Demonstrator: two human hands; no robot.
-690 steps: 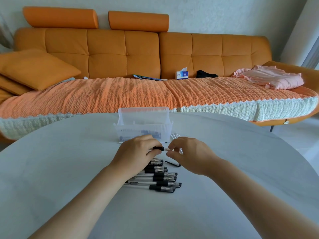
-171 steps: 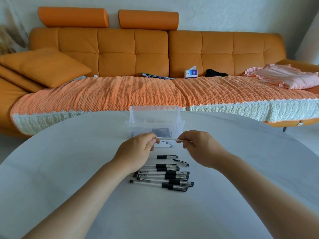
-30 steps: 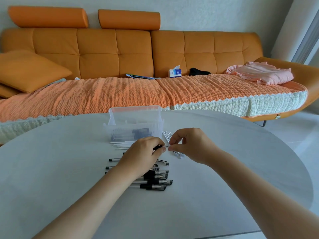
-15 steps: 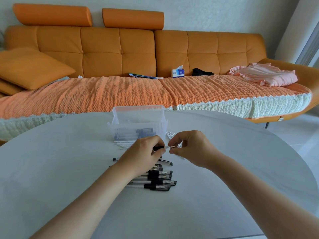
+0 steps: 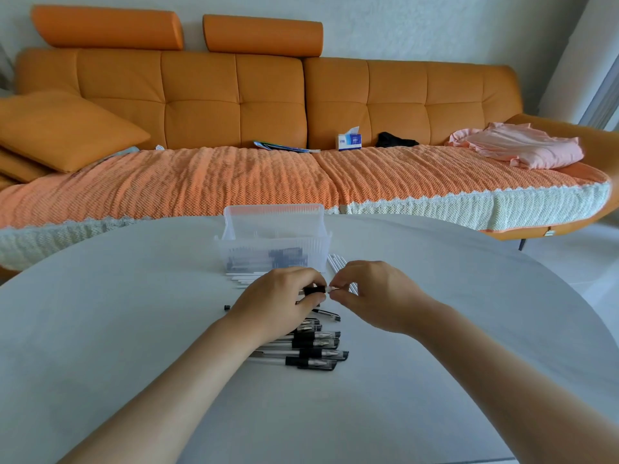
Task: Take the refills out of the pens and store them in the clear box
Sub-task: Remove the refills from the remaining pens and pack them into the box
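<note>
My left hand grips a black-gripped pen just above the table. My right hand pinches the pen's tip end between thumb and fingers. A stack of several black-capped pens lies on the table below my hands, partly hidden by my left wrist. The clear box stands just beyond my hands with dark pieces inside. White refills lie in front of the box on the left, and more white tubes lie at its right.
The round white table curves away at left and right. A loose black cap piece lies left of my left hand. Behind the table stands an orange sofa with a cushion, a tissue box and pink cloth.
Both hands stay together on the pen; over the last second only the view has shifted slightly. The pen is a new one compared with the refill held several seconds ago.
</note>
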